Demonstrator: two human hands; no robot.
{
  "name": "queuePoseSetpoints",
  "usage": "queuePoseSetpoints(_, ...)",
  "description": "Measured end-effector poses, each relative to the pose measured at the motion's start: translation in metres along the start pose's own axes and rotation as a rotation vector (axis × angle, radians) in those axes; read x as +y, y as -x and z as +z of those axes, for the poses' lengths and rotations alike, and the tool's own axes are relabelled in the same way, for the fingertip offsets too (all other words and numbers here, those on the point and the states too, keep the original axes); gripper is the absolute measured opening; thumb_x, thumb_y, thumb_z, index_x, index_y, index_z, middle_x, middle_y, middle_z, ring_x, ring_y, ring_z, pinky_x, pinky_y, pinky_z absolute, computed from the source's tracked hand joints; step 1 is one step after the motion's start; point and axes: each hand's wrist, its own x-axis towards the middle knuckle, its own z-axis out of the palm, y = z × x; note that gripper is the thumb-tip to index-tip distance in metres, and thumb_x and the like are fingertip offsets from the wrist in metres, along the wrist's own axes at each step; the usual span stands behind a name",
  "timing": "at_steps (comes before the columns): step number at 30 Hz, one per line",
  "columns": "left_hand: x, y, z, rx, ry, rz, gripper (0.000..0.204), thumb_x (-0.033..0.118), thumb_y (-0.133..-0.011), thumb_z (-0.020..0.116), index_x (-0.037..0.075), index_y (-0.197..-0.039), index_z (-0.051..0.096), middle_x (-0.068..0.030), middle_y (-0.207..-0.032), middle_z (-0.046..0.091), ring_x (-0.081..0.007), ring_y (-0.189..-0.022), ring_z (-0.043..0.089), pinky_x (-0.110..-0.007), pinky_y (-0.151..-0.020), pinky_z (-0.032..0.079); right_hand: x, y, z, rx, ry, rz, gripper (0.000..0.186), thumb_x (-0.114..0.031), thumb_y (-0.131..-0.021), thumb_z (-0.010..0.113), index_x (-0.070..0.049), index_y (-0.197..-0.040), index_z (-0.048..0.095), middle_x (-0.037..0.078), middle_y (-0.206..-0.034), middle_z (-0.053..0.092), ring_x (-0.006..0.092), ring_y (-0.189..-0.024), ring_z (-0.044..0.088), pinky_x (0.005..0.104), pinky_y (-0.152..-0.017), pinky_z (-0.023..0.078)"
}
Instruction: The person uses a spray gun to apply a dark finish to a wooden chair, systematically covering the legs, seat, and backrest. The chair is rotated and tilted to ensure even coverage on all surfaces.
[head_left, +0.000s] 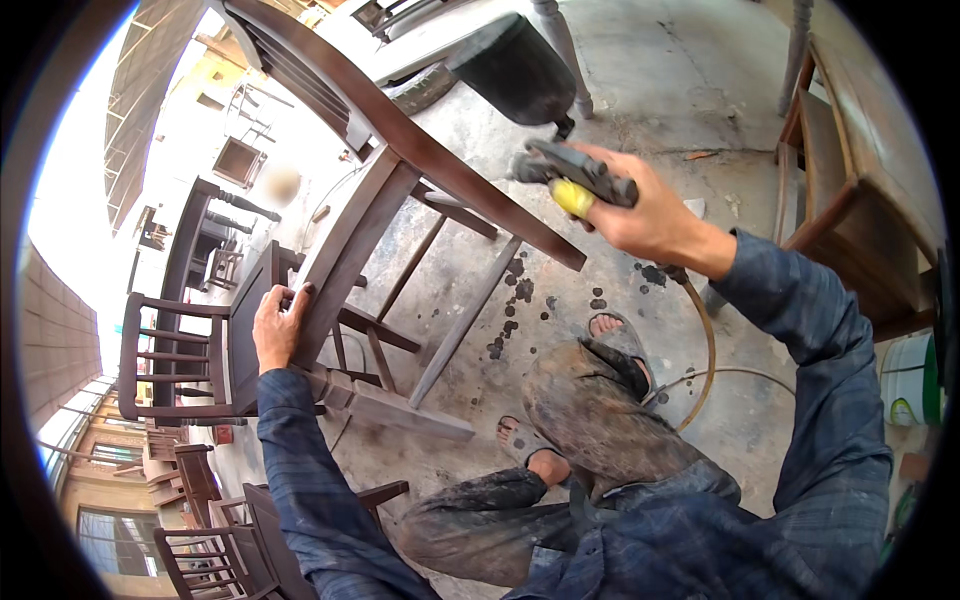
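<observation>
A wooden chair (pixel 345 235) stands tilted in front of me, its back and rear leg stained dark brown and its lower rails and front leg paler grey. My left hand (pixel 278 325) grips the seat's edge, with the fingertips curled over it. In my right hand (pixel 640 205) is a spray gun (pixel 585 172) with a dark cup (pixel 518 72) on top and yellow wrapping near the handle. The gun is to the right of the chair and apart from it, its nozzle end toward the chair's back. A brownish hose (pixel 708 345) runs down from its handle.
Dark chairs (pixel 180 360) and other furniture stand to the left. A wooden cabinet (pixel 850 200) is at the right, above a white and green bucket (pixel 908 375). Dark spots mark the concrete floor (pixel 570 300). The hose curves across the floor near my feet.
</observation>
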Motion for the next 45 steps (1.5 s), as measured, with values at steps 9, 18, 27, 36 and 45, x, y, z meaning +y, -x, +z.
queuePoseSetpoints(9, -0.001, -0.004, 0.000, -0.008, 0.031, 0.019, 0.046, 0.049, -0.091, 0.069, 0.003, -0.092, 0.065, -0.0131, -0.088, 0.064, -0.0301, -0.080, 0.061, -0.040, -0.073, 0.048, 0.033, 0.084, -0.012, -0.109, 0.126, 0.182, 0.043, -0.015, -0.094, 0.066, -0.002, -0.134, 0.060, 0.014, -0.099, 0.073, 0.0136, -0.087, 0.067, 0.0304, -0.078, 0.053)
queuePoseSetpoints(18, -0.004, -0.008, 0.001, -0.014, 0.060, 0.065, 0.044, 0.046, -0.093, 0.068, 0.002, -0.090, 0.064, -0.0128, -0.084, 0.061, -0.0284, -0.076, 0.058, -0.040, -0.071, 0.046, 0.079, 0.164, -0.005, -0.030, 0.036, 0.348, 0.040, -0.006, -0.090, 0.063, 0.004, -0.129, 0.060, 0.019, -0.125, 0.067, 0.0192, -0.112, 0.064, 0.0318, -0.097, 0.048)
queuePoseSetpoints(27, -0.006, -0.004, 0.005, -0.044, 0.058, 0.001, 0.041, 0.043, -0.093, 0.068, 0.003, -0.091, 0.065, -0.0135, -0.084, 0.062, -0.0286, -0.077, 0.059, -0.040, -0.073, 0.046, 0.085, 0.179, 0.010, 0.059, 0.043, 0.374, 0.048, 0.004, -0.080, 0.052, 0.005, -0.128, 0.058, 0.013, -0.121, 0.066, 0.0147, -0.108, 0.060, 0.0275, -0.095, 0.045)
queuePoseSetpoints(36, 0.005, 0.000, -0.002, 0.017, 0.017, -0.001, 0.047, 0.051, -0.088, 0.070, 0.005, -0.092, 0.065, -0.0155, -0.092, 0.064, -0.0357, -0.088, 0.064, -0.043, -0.076, 0.049, -0.002, 0.081, 0.016, -0.019, -0.165, 0.332, 0.041, -0.008, -0.095, 0.060, 0.002, -0.134, 0.056, 0.005, -0.099, 0.068, 0.0085, -0.085, 0.065, 0.0268, -0.077, 0.051)
queuePoseSetpoints(45, 0.015, 0.007, -0.004, 0.014, -0.007, -0.021, 0.049, 0.053, -0.086, 0.071, 0.005, -0.088, 0.065, -0.0141, -0.092, 0.065, -0.0347, -0.090, 0.065, -0.043, -0.078, 0.050, -0.044, -0.011, 0.022, 0.062, -0.087, 0.003, 0.042, -0.007, -0.092, 0.063, 0.002, -0.133, 0.057, 0.009, -0.096, 0.069, 0.0092, -0.077, 0.061, 0.0265, -0.065, 0.050)
